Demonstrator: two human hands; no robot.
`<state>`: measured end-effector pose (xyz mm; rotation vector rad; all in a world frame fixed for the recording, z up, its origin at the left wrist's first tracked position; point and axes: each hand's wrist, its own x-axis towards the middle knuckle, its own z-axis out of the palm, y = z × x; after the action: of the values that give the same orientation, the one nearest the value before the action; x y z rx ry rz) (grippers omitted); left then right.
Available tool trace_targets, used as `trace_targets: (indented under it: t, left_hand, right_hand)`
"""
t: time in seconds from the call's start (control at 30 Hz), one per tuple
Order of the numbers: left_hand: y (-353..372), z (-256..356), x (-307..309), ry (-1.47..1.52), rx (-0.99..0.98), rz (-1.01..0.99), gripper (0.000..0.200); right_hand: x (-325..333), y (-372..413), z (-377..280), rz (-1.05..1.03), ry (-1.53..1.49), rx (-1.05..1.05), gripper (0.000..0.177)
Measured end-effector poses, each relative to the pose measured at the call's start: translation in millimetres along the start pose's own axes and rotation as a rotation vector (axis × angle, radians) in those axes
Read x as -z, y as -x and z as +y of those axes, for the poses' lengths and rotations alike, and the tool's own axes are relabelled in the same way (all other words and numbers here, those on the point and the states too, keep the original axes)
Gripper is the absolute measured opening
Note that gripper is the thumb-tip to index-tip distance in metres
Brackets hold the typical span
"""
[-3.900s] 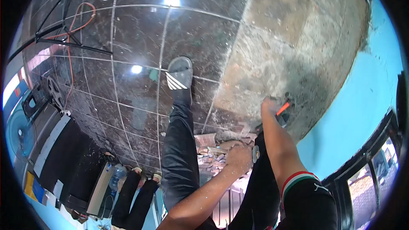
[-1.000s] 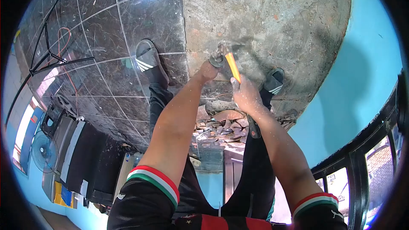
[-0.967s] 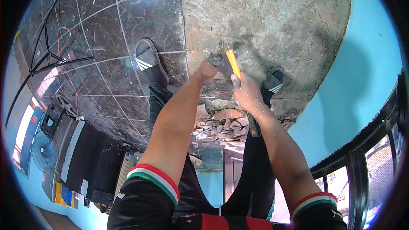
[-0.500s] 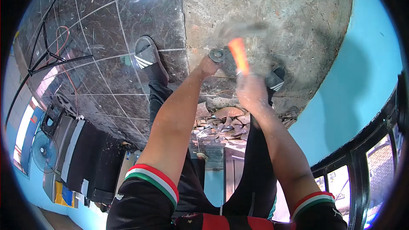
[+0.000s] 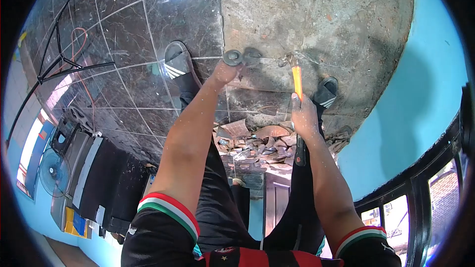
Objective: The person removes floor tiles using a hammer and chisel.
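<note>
My left hand [image 5: 226, 72] is closed around a chisel with a round dark guard [image 5: 232, 58], seen from above near the border between the dark tiles and the bare concrete. Its blade is hidden below the guard. To the right, my right hand [image 5: 304, 114] grips a hammer [image 5: 297, 83] with an orange shaft and a black handle end. The hammer's head is blurred and lies over the concrete, apart from the chisel. Between my feet is a heap of broken tile pieces [image 5: 267, 146].
Glossy black tiles [image 5: 185, 17] cover the left floor; rough concrete [image 5: 321, 15] lies ahead. My sandalled feet flank the work spot. A light blue wall [image 5: 396, 123] curves along the right. At left are a black metal stand [image 5: 61, 58], an orange cord and a fan [image 5: 53, 172].
The hammer has moved from in front of the chisel to its right, its head nearer me. My left hand has shifted left with the chisel. The view has turned slightly.
</note>
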<state>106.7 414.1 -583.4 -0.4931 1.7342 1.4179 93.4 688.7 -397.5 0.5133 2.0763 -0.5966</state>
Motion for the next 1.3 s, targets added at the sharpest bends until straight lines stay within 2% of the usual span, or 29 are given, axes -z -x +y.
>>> trace_targets:
  t: [0.07,0.17,0.27,0.37,0.57,0.67,0.73,0.83,0.93,0.97,1.07,1.1,1.2,1.23,1.3]
  left_hand:
    - [-0.7,-2.2,10.4,-0.012,0.049,-0.017,0.022]
    - [-2.6,2.2,7.6,-0.116,0.033,-0.032,0.016]
    - [-12.9,-29.5,-3.2,-0.129,-0.031,0.007,0.018]
    - [3.1,21.8,6.3,-0.226,-0.072,-0.045,0.018]
    - [18.0,22.8,7.4,-0.103,-0.145,-0.037,0.019]
    - [14.5,16.7,8.3,0.220,0.190,-0.095,0.021]
    - [10.2,4.7,8.9,0.199,0.182,-0.081,0.023]
    - [7.7,-7.7,10.5,0.128,0.142,-0.087,0.028]
    - [4.7,-19.1,5.0,0.097,0.006,-0.074,0.034]
    - [0.9,-22.4,4.7,0.094,-0.056,-0.061,0.036]
    - [4.6,-19.2,1.5,0.103,0.016,-0.014,0.041]
    - [3.7,-18.2,5.0,0.037,-0.013,-0.053,0.039]
    - [5.3,-4.1,9.0,-0.166,-0.015,-0.064,0.036]
    - [2.1,-16.6,4.7,-0.130,-0.047,-0.020,0.033]
    - [9.2,1.1,7.5,-0.143,-0.005,-0.045,0.032]
  right_hand:
    - [-2.8,1.3,-4.6,-0.027,-0.034,0.002,0.043]
    - [-5.6,3.4,-18.1,-0.055,-0.038,0.035,0.042]
    - [-5.7,7.6,-40.3,-0.060,-0.034,0.108,0.040]
    - [7.1,11.5,-73.8,-0.064,-0.035,0.177,0.037]
    - [28.9,15.9,-114.0,-0.059,-0.062,0.217,0.031]
    - [33.7,19.7,-121.5,-0.079,-0.093,0.201,0.029]
    - [34.9,21.0,-127.6,-0.078,-0.115,0.196,0.029]
    - [10.7,20.2,-123.7,0.045,-0.056,0.255,0.031]
    - [-15.3,7.4,-113.7,-0.049,0.119,0.260,0.032]
    - [-17.1,-0.8,-111.4,-0.212,0.175,0.203,0.033]
    - [-9.9,-10.3,-115.4,-0.232,0.208,0.245,0.034]
    - [5.4,-8.8,-132.1,-0.224,0.202,0.195,0.036]
    - [45.5,-8.0,-160.0,0.002,0.078,0.388,0.033]
    - [60.4,-5.8,-172.2,0.088,-0.039,0.423,0.033]
    - [80.1,4.2,-189.4,0.247,-0.278,0.477,0.035]
